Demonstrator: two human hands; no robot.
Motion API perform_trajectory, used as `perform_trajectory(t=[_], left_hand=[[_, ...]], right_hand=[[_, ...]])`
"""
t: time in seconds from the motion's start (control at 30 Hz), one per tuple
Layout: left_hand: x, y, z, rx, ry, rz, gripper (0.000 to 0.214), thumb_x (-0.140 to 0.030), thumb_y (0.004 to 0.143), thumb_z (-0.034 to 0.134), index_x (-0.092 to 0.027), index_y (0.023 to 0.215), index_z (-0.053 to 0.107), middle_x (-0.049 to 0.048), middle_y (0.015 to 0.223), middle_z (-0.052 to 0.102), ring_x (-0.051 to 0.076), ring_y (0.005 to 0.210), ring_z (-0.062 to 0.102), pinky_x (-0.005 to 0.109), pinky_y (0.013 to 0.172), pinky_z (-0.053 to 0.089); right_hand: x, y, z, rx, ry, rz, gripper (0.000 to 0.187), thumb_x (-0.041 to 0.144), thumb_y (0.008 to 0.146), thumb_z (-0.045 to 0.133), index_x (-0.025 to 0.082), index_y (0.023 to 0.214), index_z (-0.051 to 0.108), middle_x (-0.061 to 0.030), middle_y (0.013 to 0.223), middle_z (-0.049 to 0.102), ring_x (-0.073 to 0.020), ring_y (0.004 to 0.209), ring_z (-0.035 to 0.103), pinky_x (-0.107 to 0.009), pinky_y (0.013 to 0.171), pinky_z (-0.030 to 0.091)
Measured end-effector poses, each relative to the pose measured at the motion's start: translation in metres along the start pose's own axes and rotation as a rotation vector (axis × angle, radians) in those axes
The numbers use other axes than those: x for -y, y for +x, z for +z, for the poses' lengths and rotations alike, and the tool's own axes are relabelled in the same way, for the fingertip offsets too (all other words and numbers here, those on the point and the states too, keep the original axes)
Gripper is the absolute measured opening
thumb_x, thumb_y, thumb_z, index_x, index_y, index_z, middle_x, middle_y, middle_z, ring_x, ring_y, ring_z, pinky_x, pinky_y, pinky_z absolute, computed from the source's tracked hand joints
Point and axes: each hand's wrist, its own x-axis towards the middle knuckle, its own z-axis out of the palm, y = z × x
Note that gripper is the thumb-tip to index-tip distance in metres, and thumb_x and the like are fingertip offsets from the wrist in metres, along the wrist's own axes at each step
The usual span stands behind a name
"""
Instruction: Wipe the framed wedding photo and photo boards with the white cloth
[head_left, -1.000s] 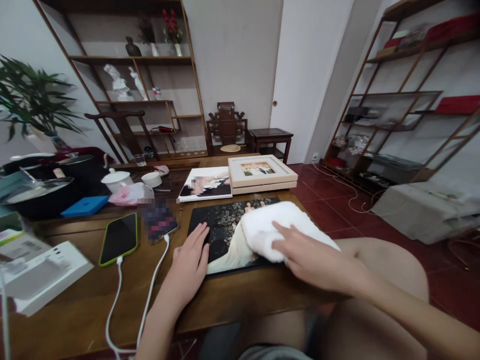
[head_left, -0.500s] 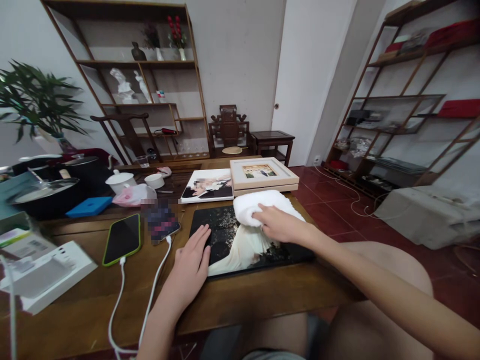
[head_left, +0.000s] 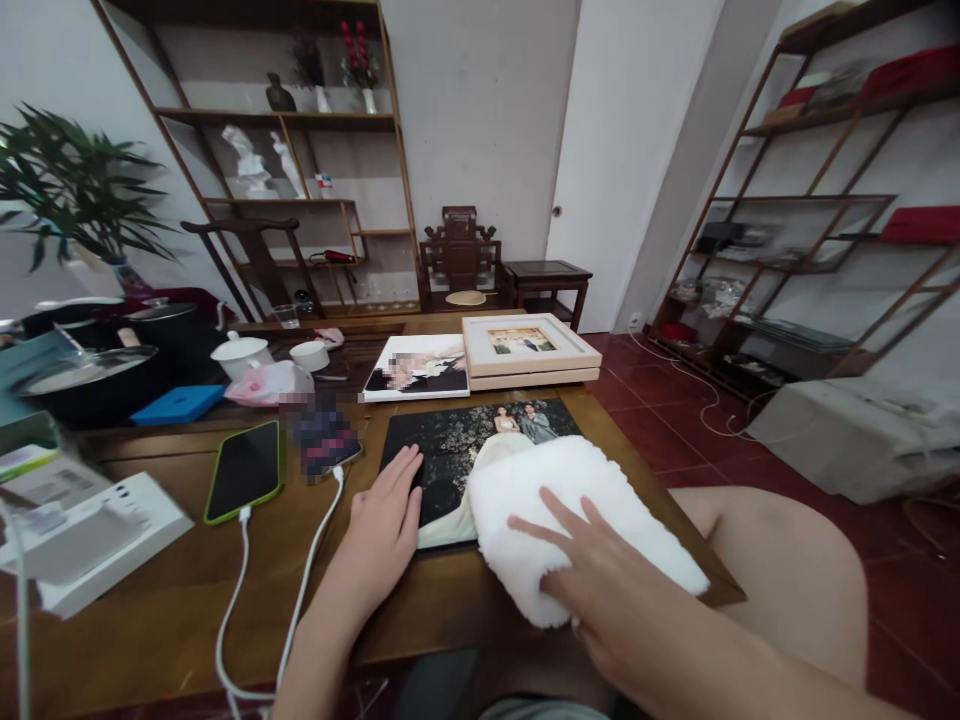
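Observation:
A dark photo panel (head_left: pixel 442 455) with a couple in wedding clothes lies flat near the table's front edge. My left hand (head_left: pixel 386 515) rests flat along its left edge, fingers stretched out. With my right hand (head_left: pixel 589 555) I grip a fluffy white towel (head_left: pixel 540 470), the fingers spread over its top and the thumb at its near edge. The towel covers the right and near part of the photo panel, hiding much of the picture beneath it.
Behind the panel lie a white-edged photo print (head_left: pixel 416 368) and stacked light wooden picture frames (head_left: pixel 532 345). At left are a green-cased phone (head_left: pixel 244 470), white charging cables (head_left: pixel 311 560), a white box (head_left: pixel 97 540), a blue box (head_left: pixel 178 404) and pots (head_left: pixel 97 375).
My right hand has pulled the towel toward me from the panel's far side, uncovering the couple at the top. My left hand has stayed in place.

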Motion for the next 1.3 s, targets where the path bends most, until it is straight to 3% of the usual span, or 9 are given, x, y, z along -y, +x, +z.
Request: perform_trajectory(t=[0.13, 0.3, 0.4, 0.5, 0.67, 0.83, 0.97, 1.13, 1.3], left_hand=[[0.000, 0.000, -0.001, 0.012, 0.023, 0.016, 0.042, -0.024, 0.091, 0.027, -0.018, 0.130, 0.043, 0.0127, 0.141, 0.042, 0.022, 0.133, 0.034, 0.050, 0.100, 0.036], [0.002, 0.000, 0.000, -0.010, 0.016, 0.033, 0.042, -0.026, 0.091, 0.028, -0.019, 0.129, 0.044, 0.0118, 0.141, 0.042, 0.022, 0.133, 0.034, 0.049, 0.101, 0.036], [0.003, 0.000, 0.000, -0.014, 0.004, 0.032, 0.041, -0.026, 0.091, 0.029, -0.018, 0.129, 0.044, 0.0120, 0.141, 0.042, 0.022, 0.133, 0.034, 0.048, 0.102, 0.035], [0.002, 0.000, 0.000, -0.008, -0.005, 0.029, 0.042, -0.025, 0.091, 0.028, -0.017, 0.129, 0.044, 0.0125, 0.141, 0.041, 0.022, 0.133, 0.034, 0.048, 0.102, 0.034], [0.000, 0.000, -0.001, 0.004, 0.008, 0.017, 0.042, -0.024, 0.091, 0.028, -0.018, 0.129, 0.044, 0.0122, 0.141, 0.041, 0.022, 0.133, 0.034, 0.049, 0.101, 0.036], [-0.002, 0.000, -0.002, 0.020, 0.017, 0.008, 0.043, -0.025, 0.091, 0.026, -0.014, 0.130, 0.043, 0.0140, 0.142, 0.040, 0.023, 0.133, 0.033, 0.052, 0.101, 0.034], [-0.001, 0.000, -0.001, 0.027, 0.019, -0.004, 0.043, -0.024, 0.091, 0.026, -0.015, 0.130, 0.042, 0.0133, 0.143, 0.039, 0.023, 0.134, 0.032, 0.053, 0.101, 0.034], [-0.001, 0.000, -0.001, 0.017, 0.017, 0.020, 0.043, -0.024, 0.091, 0.026, -0.016, 0.131, 0.042, 0.0131, 0.142, 0.039, 0.022, 0.134, 0.032, 0.051, 0.101, 0.034], [0.000, 0.000, -0.001, 0.008, 0.009, 0.025, 0.043, -0.025, 0.092, 0.027, -0.018, 0.131, 0.043, 0.0121, 0.142, 0.040, 0.022, 0.134, 0.032, 0.049, 0.101, 0.035]], right_hand=[[-0.012, 0.017, -0.001, -0.085, -0.021, -0.019, 0.043, 0.004, 0.072, 0.040, 0.019, 0.107, 0.060, -0.0082, 0.141, 0.041, -0.0362, 0.134, 0.019, -0.062, 0.103, 0.020], [-0.038, 0.077, -0.017, -0.146, -0.105, -0.007, 0.038, 0.004, 0.076, 0.037, 0.015, 0.106, 0.058, -0.0175, 0.114, 0.057, -0.0344, 0.123, 0.036, -0.058, 0.093, 0.032], [-0.049, 0.111, -0.030, -0.168, -0.145, 0.017, 0.040, 0.003, 0.075, 0.036, 0.015, 0.107, 0.056, -0.0181, 0.105, 0.059, -0.0325, 0.113, 0.045, -0.054, 0.088, 0.038], [-0.053, 0.127, -0.036, -0.188, -0.150, 0.041, 0.041, 0.003, 0.074, 0.035, 0.014, 0.108, 0.056, -0.0190, 0.103, 0.059, -0.0324, 0.108, 0.049, -0.053, 0.084, 0.040], [-0.035, 0.095, -0.020, -0.184, -0.144, 0.039, 0.040, 0.002, 0.075, 0.036, 0.014, 0.106, 0.058, -0.0180, 0.111, 0.058, -0.0351, 0.119, 0.040, -0.058, 0.092, 0.033], [-0.004, 0.033, 0.003, -0.086, -0.056, -0.028, 0.046, 0.001, 0.071, 0.040, 0.017, 0.110, 0.059, -0.0081, 0.143, 0.038, -0.0388, 0.134, 0.015, -0.064, 0.102, 0.017], [0.001, 0.018, 0.005, -0.048, -0.025, -0.050, 0.046, 0.002, 0.069, 0.040, 0.018, 0.106, 0.061, -0.0054, 0.143, 0.038, -0.0384, 0.134, 0.016, -0.063, 0.103, 0.018], [-0.020, 0.065, -0.011, -0.130, -0.092, -0.022, 0.040, 0.004, 0.077, 0.035, 0.014, 0.108, 0.058, -0.0169, 0.121, 0.055, -0.0359, 0.126, 0.034, -0.059, 0.094, 0.032], [-0.036, 0.130, -0.032, -0.191, -0.173, 0.046, 0.039, 0.005, 0.076, 0.036, 0.016, 0.108, 0.056, -0.0170, 0.105, 0.060, -0.0324, 0.108, 0.049, -0.053, 0.082, 0.041]])
